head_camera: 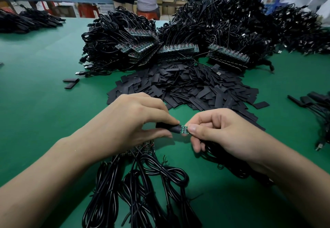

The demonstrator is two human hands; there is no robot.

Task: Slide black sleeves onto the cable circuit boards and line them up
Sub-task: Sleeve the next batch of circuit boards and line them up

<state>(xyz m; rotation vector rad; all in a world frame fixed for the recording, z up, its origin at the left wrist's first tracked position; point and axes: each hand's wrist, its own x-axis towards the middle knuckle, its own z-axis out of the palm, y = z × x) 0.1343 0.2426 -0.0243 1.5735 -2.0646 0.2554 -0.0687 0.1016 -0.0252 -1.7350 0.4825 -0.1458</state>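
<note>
— Two hands in view, both busy. Left hand (135,120) first?
— Thumb and forefinger curled, pinching a black sleeve (167,127) near its mouth. The other fingers are tucked under it.
— Right hand (219,131)?
— Thumb and forefinger pinch the outer end of a small green circuit board (184,130). The remaining fingers are curled. A black cable (212,152) runs below them; I cannot tell whether they grip it.
— Board against sleeve?
— It lies between the two sets of fingertips. One end sits inside the sleeve mouth, right at the left fingertips. A short green stretch shows bare between the sleeve and the right thumb.
— Past the fingers?
— Just beyond the knuckles lies a loose heap of flat sleeves (187,85) on the green table (44,85). Farther out are cable bundles (116,45) with rows of boards (178,49) turned towards the hands.
— Under the wrists?
— Coiled cables (142,183) fan out below both wrists. Some board edges show under the left palm.
— Out to the sides?
— Two stray sleeves (71,82) lie well off beyond the left hand. A few cables with black-covered ends (314,99) lie well beyond the right hand.
</note>
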